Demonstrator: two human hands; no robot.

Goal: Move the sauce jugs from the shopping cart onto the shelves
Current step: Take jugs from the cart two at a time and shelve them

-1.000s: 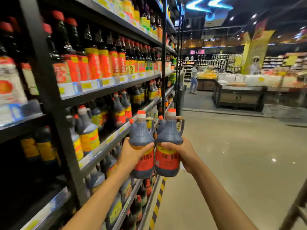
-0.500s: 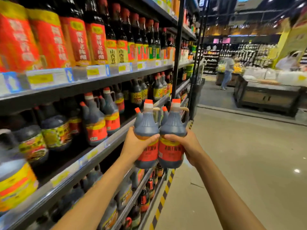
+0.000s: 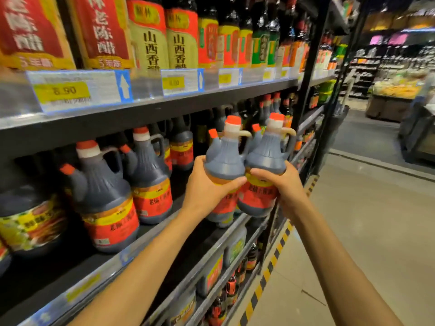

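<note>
Supermarket shelving of dark metal runs along the left, and a glossy beige floor (image 3: 367, 231) opens to the right toward a distant produce display (image 3: 397, 90).

The left hand (image 3: 207, 187) wraps its fingers around the belly of the left sauce jug (image 3: 223, 161), with the thumb across the top of the label. The right hand (image 3: 282, 187) grips the right sauce jug (image 3: 266, 154) the same way. The two jugs are upright and pressed side by side, and the two thumb tips nearly meet between them. Both jugs sit at the front edge of the middle shelf (image 3: 94, 283) — whether either base touches it cannot be told.

Left of the left fingers, beyond a bare stretch of shelf, stand matching stocked jugs (image 3: 103, 196) with orange caps and red-and-yellow labels. More jugs are packed in the shadow behind the held pair.

Above the fingers, the upper shelf (image 3: 141, 114) hangs low over the jug caps. It carries price tags (image 3: 70, 90) and a row of tall bottles (image 3: 150, 36).

Just past the right fingers rises a black upright post (image 3: 306, 78). Below both hands, lower shelves hold squat tubs (image 3: 209, 274) and small bottles — along their foot runs yellow-and-black striped tape (image 3: 266, 276).
</note>
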